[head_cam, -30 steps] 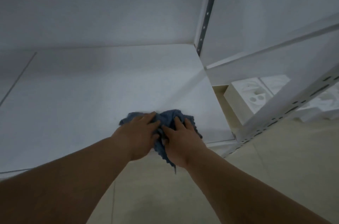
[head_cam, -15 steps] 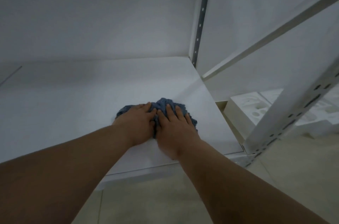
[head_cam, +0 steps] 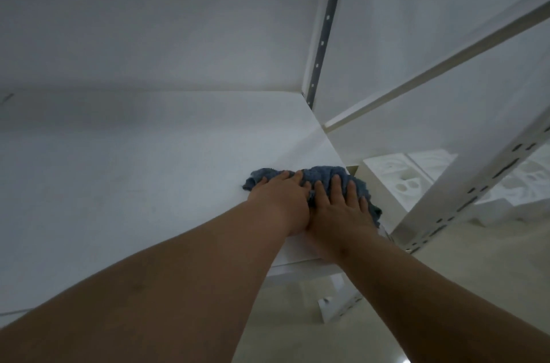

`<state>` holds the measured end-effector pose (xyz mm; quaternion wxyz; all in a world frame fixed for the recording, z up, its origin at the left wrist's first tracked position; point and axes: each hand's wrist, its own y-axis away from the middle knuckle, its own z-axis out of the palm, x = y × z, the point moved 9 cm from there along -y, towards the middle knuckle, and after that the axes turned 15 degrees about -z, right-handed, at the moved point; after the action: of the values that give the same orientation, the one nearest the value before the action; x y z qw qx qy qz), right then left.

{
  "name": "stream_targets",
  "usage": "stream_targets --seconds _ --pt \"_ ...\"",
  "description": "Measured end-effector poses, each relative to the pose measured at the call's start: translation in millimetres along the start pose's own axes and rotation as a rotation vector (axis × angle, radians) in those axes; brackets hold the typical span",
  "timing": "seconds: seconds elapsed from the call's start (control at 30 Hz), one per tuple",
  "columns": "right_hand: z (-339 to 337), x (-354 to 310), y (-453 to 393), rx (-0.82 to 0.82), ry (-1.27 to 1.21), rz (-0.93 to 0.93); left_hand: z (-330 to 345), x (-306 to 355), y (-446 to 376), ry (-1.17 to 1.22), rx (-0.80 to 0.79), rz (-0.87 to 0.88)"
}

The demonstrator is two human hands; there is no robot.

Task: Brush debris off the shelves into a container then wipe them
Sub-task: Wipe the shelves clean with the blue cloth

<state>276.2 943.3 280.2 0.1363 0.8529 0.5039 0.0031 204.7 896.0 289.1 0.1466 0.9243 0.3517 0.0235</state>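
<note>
A single head-worn camera looks forward and down, close over a white shelf (head_cam: pixel 148 184), its slotted upright (head_cam: pixel 464 199) near right.

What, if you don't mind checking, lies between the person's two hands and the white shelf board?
The blue cloth, bunched, lies there: the left hand and right hand press flat on it against the shelf, seen in the head view.

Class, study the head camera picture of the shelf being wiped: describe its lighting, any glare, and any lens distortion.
Head view: dim, bluish, even light; the white shelf looks grey, with a soft shadow band along its back; faint glare on the floor under the shelf edge; wide-angle stretch makes the forearms loom; both hands pressing the blue cloth stay fairly sharp.
</note>
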Motion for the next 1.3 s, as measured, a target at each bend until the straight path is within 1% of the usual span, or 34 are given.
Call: stream_targets --seconds 0.1,0.2,0.27,0.37,0.43,0.47,0.5,0.57,0.6,0.67,0.77,0.87,0.93,1.0,1.07,1.17,1.23,1.3 --pt "1 -40 2 0.023 0.01 -0.083 5 -34 8 0.053 0.047 -0.008" --pt "5 -96 4 0.064 -0.011 -0.197 18 -91 22 0.135 0.055 -0.064" --pt "10 -134 -1 0.064 -0.017 -0.28 32 -133 33 0.118 0.027 -0.128" --pt "17 -194 -10 0.051 -0.019 -0.414 39 -184 58 0.018 0.013 -0.199" --pt "21 -230 -8 0.049 -0.028 -0.515 39 -210 79 0.055 0.004 -0.278" --pt "22 -246 -4 0.053 -0.032 -0.569 37 -224 88 0.077 0.025 -0.333" --pt "22 -259 3 0.061 -0.033 -0.625 33 -235 99 0.073 0.032 -0.393" --pt "21 -275 20 0.078 0.017 -0.742 28 -240 119 -0.034 -0.004 -0.481" --pt "22 -278 28 0.087 0.066 -0.794 27 -237 126 -0.081 -0.022 -0.501" --pt "20 -279 40 0.133 0.123 -0.869 27 -232 138 -0.099 -0.028 -0.529" --pt "19 -278 32 0.174 0.118 -0.893 34 -241 135 0.053 0.042 -0.513" --pt "15 -286 8 0.189 0.095 -0.874 40 -257 119 0.107 0.029 -0.515" --pt "12 -293 -16 0.161 0.072 -0.835 38 -265 105 0.063 0.014 -0.5" --pt "12 -302 -42 0.093 0.114 -0.794 34 -271 91 -0.019 -0.027 -0.482" --pt "13 -308 -54 0.069 0.16 -0.769 31 -272 85 -0.056 -0.067 -0.478" --pt "9 -308 -37 0.102 0.187 -0.742 23 -269 100 -0.102 -0.097 -0.505" --pt "4 -310 -7 0.14 0.278 -0.809 19 -262 119 -0.143 -0.131 -0.527" --pt "3 -313 24 0.188 0.298 -0.872 14 -249 138 -0.177 -0.174 -0.51"
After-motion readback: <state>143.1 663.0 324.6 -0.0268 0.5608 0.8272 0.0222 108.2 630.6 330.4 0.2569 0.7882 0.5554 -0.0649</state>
